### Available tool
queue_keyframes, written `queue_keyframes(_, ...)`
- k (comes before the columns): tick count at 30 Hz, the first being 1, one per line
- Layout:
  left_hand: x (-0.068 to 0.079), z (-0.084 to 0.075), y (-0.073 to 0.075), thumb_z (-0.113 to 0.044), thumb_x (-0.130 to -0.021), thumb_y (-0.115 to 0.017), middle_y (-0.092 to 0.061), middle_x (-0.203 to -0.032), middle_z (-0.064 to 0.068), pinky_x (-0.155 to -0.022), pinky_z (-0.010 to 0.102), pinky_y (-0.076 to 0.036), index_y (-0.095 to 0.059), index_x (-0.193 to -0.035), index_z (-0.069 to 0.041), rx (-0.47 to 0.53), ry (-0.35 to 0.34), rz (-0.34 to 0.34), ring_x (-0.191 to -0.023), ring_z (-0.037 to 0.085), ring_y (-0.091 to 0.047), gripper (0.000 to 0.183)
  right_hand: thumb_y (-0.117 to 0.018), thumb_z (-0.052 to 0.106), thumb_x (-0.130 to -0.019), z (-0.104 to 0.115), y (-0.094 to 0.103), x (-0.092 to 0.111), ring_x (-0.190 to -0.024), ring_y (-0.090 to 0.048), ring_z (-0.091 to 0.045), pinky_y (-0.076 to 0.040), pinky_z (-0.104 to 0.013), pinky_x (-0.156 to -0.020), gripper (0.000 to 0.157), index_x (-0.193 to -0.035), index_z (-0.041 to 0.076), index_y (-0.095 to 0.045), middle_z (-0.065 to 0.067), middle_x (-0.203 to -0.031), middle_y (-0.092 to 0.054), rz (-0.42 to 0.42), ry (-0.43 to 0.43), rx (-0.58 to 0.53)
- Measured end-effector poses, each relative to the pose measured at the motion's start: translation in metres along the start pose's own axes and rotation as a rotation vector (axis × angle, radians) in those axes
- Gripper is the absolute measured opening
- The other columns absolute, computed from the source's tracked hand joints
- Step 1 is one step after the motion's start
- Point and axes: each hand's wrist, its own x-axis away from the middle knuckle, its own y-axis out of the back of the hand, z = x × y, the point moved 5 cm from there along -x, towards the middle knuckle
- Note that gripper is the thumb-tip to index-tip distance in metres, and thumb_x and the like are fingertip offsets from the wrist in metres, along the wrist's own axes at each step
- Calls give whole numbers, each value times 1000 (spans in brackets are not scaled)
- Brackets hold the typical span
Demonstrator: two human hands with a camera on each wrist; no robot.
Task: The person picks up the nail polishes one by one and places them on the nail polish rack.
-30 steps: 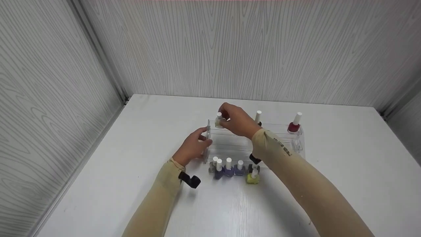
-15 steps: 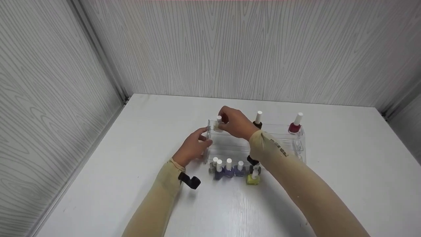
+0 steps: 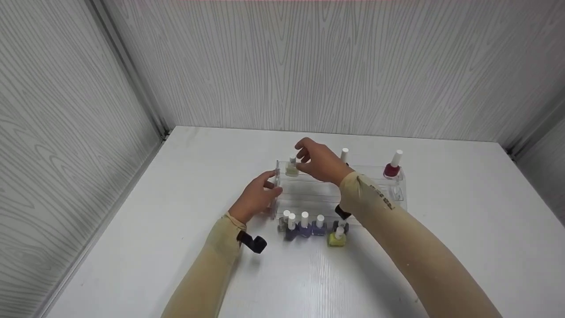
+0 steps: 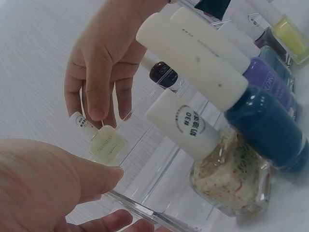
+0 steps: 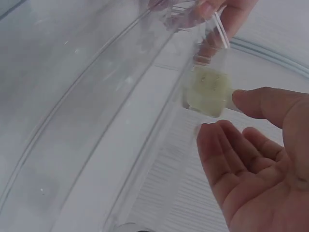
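A nail polish bottle (image 3: 291,169) of pale yellow stands upright on the top tier of a clear plastic rack (image 3: 304,197), at its left end. My right hand (image 3: 324,162) is just right of that bottle, fingers spread from it. In the right wrist view the thumb (image 5: 256,102) lies right at its cap, the other fingers apart below. My left hand (image 3: 256,196) grips the rack's left side panel between thumb and fingers. On the same tier are a dark bottle (image 4: 163,73), partly hidden by my right hand in the head view, and a red bottle (image 3: 392,170) at the right end.
Several more polish bottles stand on the table before the rack: a speckled one (image 4: 231,179), a blue one (image 4: 268,128), a purple one (image 3: 304,229) and a yellow one (image 3: 337,240) furthest forward. A wood-grain panel (image 3: 282,66) rises behind the table.
My right hand lowered the pale yellow bottle onto the top tier, then its fingers opened and drew slightly up and away. My left hand kept its grip on the rack.
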Motion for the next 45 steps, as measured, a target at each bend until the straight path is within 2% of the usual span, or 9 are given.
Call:
queue_keyframes(3,-1,0,1,-21,-104,-63,-55,-137,18,-75,39,-62,-39,-160,-20,-1,2,-4,-112,33,-62,61,-66,18,-103,5,10,11,-124,-60,-26,-52,-45,-104,49,-147,7,-45,-12,-133,-61,-18,-31,-28)
queue_keyframes(5,-2,0,2,-21,-104,-63,-55,-137,18,-77,40,-62,-40,-160,-20,-2,7,-9,-114,34,-61,61,-65,18,-103,8,19,22,-124,-59,-26,-51,-46,-105,48,-146,8,-46,-11,-132,-61,-37,-19,-37)
queue_keyframes(10,-3,1,4,-21,-104,-63,-54,-139,17,-78,40,-63,-38,-161,-21,-12,24,-11,-117,35,-61,62,-65,13,-102,9,43,62,-111,-64,-22,-55,-42,-97,30,-131,8,-60,-9,-119,-66,-118,113,-35)
queue_keyframes(14,-2,3,8,-20,-104,-63,-54,-139,18,-77,40,-63,-37,-161,-19,-21,23,-12,-117,36,-61,62,-67,10,-101,-7,55,95,-101,-66,-17,-59,-37,-87,14,-115,9,-67,-3,-110,-70,-174,173,-27)
queue_keyframes(21,-1,7,14,-19,-104,-62,-54,-138,20,-76,40,-63,-36,-162,-17,-13,5,-7,-117,37,-61,63,-67,6,-99,-50,65,130,-98,-67,-15,-59,-36,-84,12,-111,10,-68,-1,-108,-69,-230,124,9)
queue_keyframes(29,1,10,19,-21,-105,-62,-53,-139,19,-76,40,-63,-36,-161,-20,2,11,5,-117,37,-62,62,-66,8,-100,-75,67,143,-96,-66,-15,-58,-30,-83,8,-107,12,-68,0,-104,-68,-229,74,15)
queue_keyframes(33,2,12,23,-20,-105,-61,-53,-139,19,-77,40,-64,-36,-161,-19,-8,6,2,-119,39,-61,62,-66,11,-101,-74,65,143,-96,-66,-16,-58,-29,-83,6,-107,12,-68,0,-105,-68,-210,72,11)
queue_keyframes(38,2,13,27,-19,-105,-61,-53,-138,21,-77,41,-64,-36,-161,-17,-17,-3,-6,-119,40,-60,62,-68,13,-101,-67,62,141,-97,-66,-17,-58,-33,-83,6,-107,11,-68,-1,-106,-68,-189,89,-7)
queue_keyframes(45,3,14,31,-21,-105,-61,-52,-139,20,-79,42,-63,-35,-162,-18,-24,10,-6,-119,39,-60,62,-70,8,-98,-62,54,135,-96,-66,-17,-59,-34,-84,11,-108,10,-66,-1,-105,-67,-166,101,-17)
